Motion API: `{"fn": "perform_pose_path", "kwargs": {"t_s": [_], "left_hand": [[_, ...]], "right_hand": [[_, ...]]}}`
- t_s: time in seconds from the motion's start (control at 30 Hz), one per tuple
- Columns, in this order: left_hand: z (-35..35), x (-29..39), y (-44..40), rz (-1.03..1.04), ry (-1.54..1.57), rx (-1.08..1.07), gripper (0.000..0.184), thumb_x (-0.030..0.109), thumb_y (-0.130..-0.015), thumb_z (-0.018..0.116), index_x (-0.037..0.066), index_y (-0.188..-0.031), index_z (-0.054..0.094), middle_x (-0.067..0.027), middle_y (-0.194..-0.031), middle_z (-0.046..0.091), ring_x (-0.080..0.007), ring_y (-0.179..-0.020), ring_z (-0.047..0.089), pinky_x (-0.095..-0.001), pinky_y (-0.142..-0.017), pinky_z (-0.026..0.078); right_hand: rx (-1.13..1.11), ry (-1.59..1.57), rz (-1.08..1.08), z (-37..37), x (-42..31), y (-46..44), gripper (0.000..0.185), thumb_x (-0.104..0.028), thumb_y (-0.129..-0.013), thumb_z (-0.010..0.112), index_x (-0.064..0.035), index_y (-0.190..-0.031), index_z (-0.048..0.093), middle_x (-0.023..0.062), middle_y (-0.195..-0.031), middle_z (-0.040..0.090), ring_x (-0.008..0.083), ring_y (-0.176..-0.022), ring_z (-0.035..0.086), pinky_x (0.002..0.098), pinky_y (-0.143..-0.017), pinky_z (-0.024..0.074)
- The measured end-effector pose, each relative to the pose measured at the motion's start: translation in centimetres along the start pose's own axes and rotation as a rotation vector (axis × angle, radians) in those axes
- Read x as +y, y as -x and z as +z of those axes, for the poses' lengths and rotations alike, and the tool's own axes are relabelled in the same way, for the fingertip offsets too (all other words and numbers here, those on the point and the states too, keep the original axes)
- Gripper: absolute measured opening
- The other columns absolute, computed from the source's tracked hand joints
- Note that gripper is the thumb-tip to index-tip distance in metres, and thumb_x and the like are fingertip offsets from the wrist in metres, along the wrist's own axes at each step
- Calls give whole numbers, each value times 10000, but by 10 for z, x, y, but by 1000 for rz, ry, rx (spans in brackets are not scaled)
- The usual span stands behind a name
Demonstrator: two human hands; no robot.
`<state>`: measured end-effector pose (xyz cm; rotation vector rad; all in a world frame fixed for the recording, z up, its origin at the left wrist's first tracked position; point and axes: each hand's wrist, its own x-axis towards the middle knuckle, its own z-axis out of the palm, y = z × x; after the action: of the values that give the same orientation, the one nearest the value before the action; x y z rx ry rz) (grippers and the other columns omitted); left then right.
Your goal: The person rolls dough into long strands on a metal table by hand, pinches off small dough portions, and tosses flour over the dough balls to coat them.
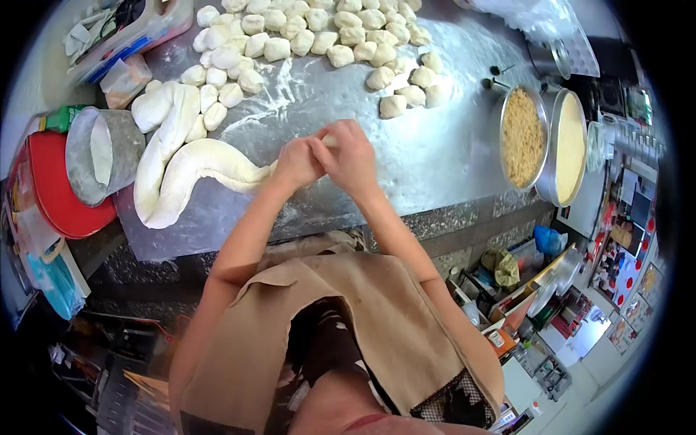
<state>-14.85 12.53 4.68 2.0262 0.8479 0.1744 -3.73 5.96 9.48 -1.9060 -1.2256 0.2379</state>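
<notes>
A long, thick rope of pale dough (210, 161) snakes across the floured metal table from the left and narrows toward my hands. My left hand (299, 163) is closed around its thin right end. Beside it and touching it, my right hand (348, 156) is closed too, with a bit of dough showing between its fingers at the top. The fingertips of both hands are mostly hidden. Beyond my hands lie many small dough pieces (339, 56), grouped at the far side of the table.
On the right stand a round pan of brown crumbly filling (522, 138) and a pan with a pale yellow content (568, 148). A metal bucket (119, 156) and a red lid-like object (61, 188) are at the left. A plastic bin (170, 22) sits at the back left.
</notes>
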Motion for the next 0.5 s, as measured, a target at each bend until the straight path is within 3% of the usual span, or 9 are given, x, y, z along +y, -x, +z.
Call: {"fn": "perform_pose_path", "kwargs": {"t_s": [0.13,0.33,0.4,0.43,0.47,0.5], "left_hand": [[-2,-2,-1,4,-49,14,288,269,-737,687,86,-956,650,-170,-825,671,-366,-785,648,-451,-685,513],[1,1,1,154,66,263,221,187,-719,700,70,-897,640,-156,-830,663,-378,-775,638,-442,-667,515],[-4,11,8,293,159,266,191,120,-683,725,69,-834,618,-142,-800,660,-335,-733,639,-394,-645,516],[-8,33,15,335,168,257,167,98,-706,732,82,-808,600,-94,-767,653,-270,-686,639,-349,-647,521],[-10,28,16,334,156,264,167,98,-706,732,82,-808,600,-94,-767,653,-270,-686,639,-349,-647,521],[-10,16,13,114,280,237,157,102,-732,728,79,-811,593,-81,-798,654,-235,-722,643,-336,-674,519]], "right_hand": [[-26,0,3,11,3,2,116,-114,-759,693,-42,-808,617,134,-797,586,308,-706,591,378,-610,488],[49,37,-57,39,39,-12,126,-153,-776,659,-36,-784,611,150,-828,583,340,-698,584,430,-605,482],[-17,322,153,57,80,-45,209,-181,-767,651,-52,-931,656,200,-989,584,387,-865,588,443,-741,499],[-6,314,158,54,88,-51,209,-181,-767,651,-52,-931,656,200,-989,584,387,-865,588,443,-741,499],[65,284,80,48,96,-59,292,-179,-758,660,-73,-1030,650,218,-1095,558,407,-977,554,440,-829,477],[141,248,-5,46,99,-69,389,-177,-749,668,-94,-1128,644,236,-1200,531,427,-1088,521,436,-918,455]]}}
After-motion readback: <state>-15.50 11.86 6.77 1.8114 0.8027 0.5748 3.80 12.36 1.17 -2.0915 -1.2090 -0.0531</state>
